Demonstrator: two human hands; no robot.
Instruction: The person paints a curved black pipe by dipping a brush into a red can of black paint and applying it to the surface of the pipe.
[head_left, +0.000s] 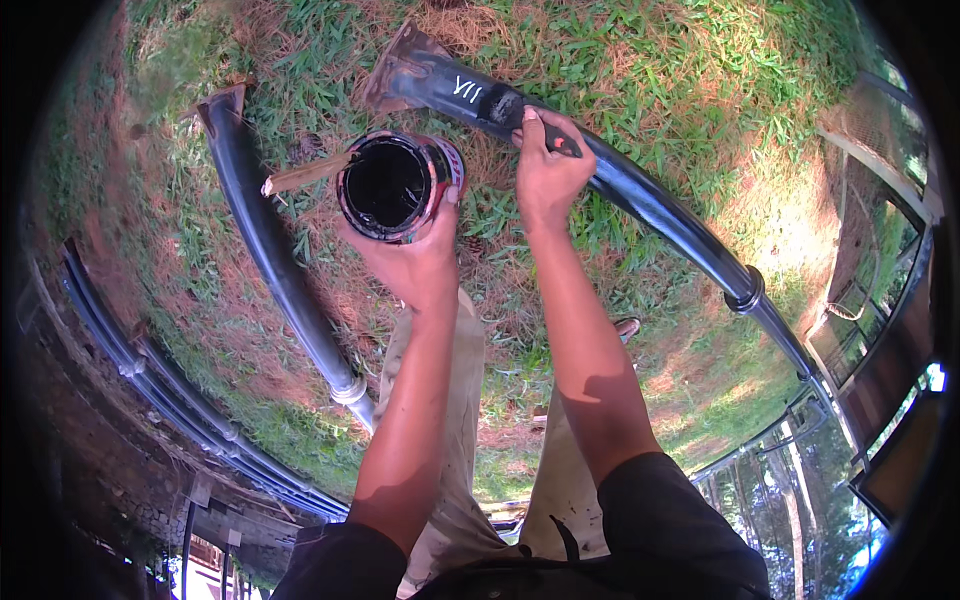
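Note:
My left hand grips a metal paint can from below and the side. Glossy black paint fills part of it, and dark smears coat the rim. A wooden stick juts out leftward from the can's edge. In my right hand is a paintbrush with a dark handle, held against a black metal pole. Its dark bristles are hard to tell from the wet-looking black patch there. White strokes mark the pole beside that patch, near its rusty flanged base.
A second dark pole with a flanged end lies on the grass to the left. Several long poles lie farther left. At right are a wooden beam and a rope. A shoe shows beside my right forearm.

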